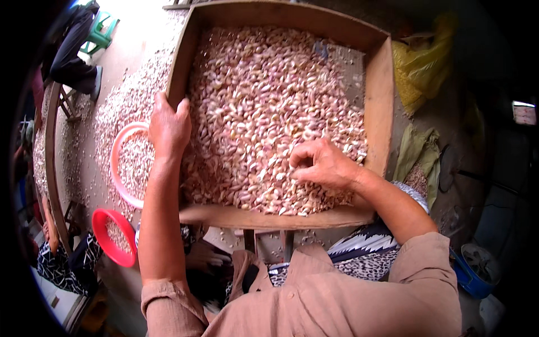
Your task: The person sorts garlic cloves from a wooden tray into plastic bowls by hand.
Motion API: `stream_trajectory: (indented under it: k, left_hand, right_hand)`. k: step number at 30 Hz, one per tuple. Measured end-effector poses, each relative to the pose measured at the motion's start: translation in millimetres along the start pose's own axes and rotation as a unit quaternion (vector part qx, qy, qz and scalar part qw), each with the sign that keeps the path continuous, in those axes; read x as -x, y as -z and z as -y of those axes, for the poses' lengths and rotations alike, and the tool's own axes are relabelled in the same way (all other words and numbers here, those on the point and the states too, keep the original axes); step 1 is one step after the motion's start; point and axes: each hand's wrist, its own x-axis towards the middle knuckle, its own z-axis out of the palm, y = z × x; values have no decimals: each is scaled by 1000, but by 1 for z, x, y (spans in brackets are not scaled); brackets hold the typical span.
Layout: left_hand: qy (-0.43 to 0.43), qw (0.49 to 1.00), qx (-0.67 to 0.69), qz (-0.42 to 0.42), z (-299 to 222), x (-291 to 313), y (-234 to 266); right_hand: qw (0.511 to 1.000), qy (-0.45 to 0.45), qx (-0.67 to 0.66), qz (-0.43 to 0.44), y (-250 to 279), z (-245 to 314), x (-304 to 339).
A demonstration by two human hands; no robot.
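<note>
A shallow wooden tray (379,112) full of loose garlic cloves (252,112), pinkish-purple and cream, lies in front of me. My left hand (168,126) grips the tray's left wall, thumb on the inner side. Over the cloves at the right of the middle, my right hand (323,163) has its fingers curled, with thumb and forefinger brought close together. Whether a clove is between those fingertips is too small to make out. Several paler cloves lie just beneath that hand.
Left of the tray stand a pink basin (116,163) and a red basin (101,224), both with cloves. More cloves cover the floor (112,95). A yellow sack (418,73) and a blue bucket (474,281) are at right. People sit at far left near a green stool (101,33).
</note>
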Motion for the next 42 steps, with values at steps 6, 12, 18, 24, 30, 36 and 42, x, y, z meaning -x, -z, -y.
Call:
stream_trajectory:
  k: [6,12,18,24,30,36,42]
  left_hand:
    - [16,1000,17,11,-4,5,4]
    - [8,999,32,7,-4,6,3]
    - [13,1000,17,4,-7,7,3]
    - [3,1000,17,-1,-6,9,3]
    - [0,1000,11,-8,-1,7,2]
    - [-10,999,26,-15,1,6,-1]
    - [-6,1000,2,-12,1,10,-1]
  right_hand:
    - [812,118,-452,-350,139,-27,-8]
    - [830,-2,-349,-435,152,-51,12]
    - [887,-47,-226,-400,145,-60,8]
    - [913,-76,-78,-392,142,-77,6]
    - [927,-46,138,-347,123,-61,3]
    - [939,-42,175,-293,116,-71,2]
    - [933,-41,210,-290,112,-72,1]
